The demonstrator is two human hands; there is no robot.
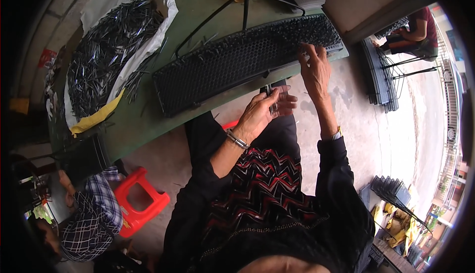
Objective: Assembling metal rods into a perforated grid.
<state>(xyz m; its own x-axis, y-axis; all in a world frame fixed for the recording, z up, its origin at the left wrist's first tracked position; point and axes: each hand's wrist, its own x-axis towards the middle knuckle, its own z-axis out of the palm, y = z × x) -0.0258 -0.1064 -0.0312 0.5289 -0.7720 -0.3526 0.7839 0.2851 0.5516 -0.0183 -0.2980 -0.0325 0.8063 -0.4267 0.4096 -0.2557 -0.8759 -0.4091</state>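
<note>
Head view. Left hand [257, 112] held over the lap, just off the near edge of the green surface [131, 134]; grip narrow, thumb pinning a few slender pieces [270, 90], outer fingers blurred. Right hand [316, 70] at the right end of a long black perforated panel [193, 82], fingers bent, fingertips close together over it; cannot tell whether this grip has a piece in it. Metal bracelet [238, 138] on left wrist, watch [337, 133] on right.

Panel lies aslant on the surface, near its front edge. Small dark bits bristle thickly along its far side and right end; the near left part shows bare holes. Black wire stand [246, 5] behind it, legs splayed. To the left, an open white sack [170, 8] heaped with dark, glinting thin pieces [109, 55], some strewn beside it.

Red stool [143, 217] on the floor, lower left, next to a person in checked cloth [89, 233]. Upper right: another person [420, 30], near stacked dark racks [376, 80].
</note>
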